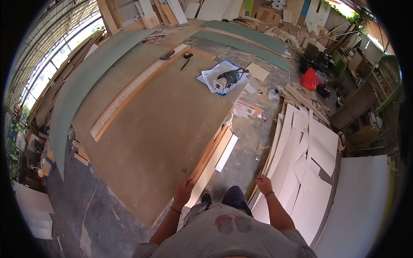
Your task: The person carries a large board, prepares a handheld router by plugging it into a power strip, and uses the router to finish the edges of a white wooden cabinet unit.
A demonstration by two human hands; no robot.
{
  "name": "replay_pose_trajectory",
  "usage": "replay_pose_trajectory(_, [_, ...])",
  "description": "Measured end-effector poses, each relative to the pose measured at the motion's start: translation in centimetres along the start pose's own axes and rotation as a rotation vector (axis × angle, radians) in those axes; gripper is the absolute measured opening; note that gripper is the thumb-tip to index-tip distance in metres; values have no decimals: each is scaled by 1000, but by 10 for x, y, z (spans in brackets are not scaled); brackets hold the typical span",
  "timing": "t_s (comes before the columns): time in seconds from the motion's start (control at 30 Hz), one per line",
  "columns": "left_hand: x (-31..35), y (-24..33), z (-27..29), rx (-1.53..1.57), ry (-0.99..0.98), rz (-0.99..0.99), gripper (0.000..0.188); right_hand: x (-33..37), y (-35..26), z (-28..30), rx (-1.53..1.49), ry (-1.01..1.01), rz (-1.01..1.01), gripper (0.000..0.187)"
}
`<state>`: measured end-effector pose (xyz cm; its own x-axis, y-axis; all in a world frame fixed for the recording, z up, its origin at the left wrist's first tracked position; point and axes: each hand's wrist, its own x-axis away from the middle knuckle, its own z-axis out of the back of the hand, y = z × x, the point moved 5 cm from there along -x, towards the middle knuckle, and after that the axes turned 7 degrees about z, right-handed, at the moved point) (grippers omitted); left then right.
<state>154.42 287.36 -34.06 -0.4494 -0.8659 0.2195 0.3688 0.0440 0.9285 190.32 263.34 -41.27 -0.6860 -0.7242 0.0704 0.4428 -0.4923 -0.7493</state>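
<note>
My left hand [185, 189] is closed around the near end of some long reddish-brown wooden strips [211, 152]. They lie along the right edge of a large brown board [150, 159]. Just right of the strips, a pale panel [202, 182] and a shorter white piece [226, 153] run alongside. My right hand [263, 184] hangs in the air with curled fingers, near a stack of white sheets [297, 150]; whether it holds anything small is hidden. A black tape measure [188, 56] sits far off on the board, beside a long wood-edged strip [137, 92].
A corded power tool [226, 80] rests on papers over a blue folder [223, 64] at the board's far right. Long green sheets [99, 64] flank the board at left and back. Offcuts [309, 103] and a red bag [308, 79] lie to the right.
</note>
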Motion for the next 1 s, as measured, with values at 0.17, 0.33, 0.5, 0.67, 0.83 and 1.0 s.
replay_pose_trajectory(0.17, [-24,12,-16,210,210,219,26,-224,-32,4,184,-195,496,29])
replay_pose_trajectory(0.33, [-31,9,-70,333,541,427,25,-448,-133,21,306,-140,884,50])
replay_pose_trajectory(0.5, [-29,66,-138,276,601,469,31,-554,-248,-3,677,-290,1146,79])
replay_pose_trajectory(0.67, [-27,100,-173,212,790,541,29,-594,-273,-37,884,-571,1254,96])
replay_pose_trajectory(0.83, [-25,114,-198,257,895,576,28,-616,-271,-53,771,-633,1330,95])
replay_pose_trajectory(1.0, [-28,123,-211,238,943,603,29,-612,-290,-48,684,-653,1355,86])
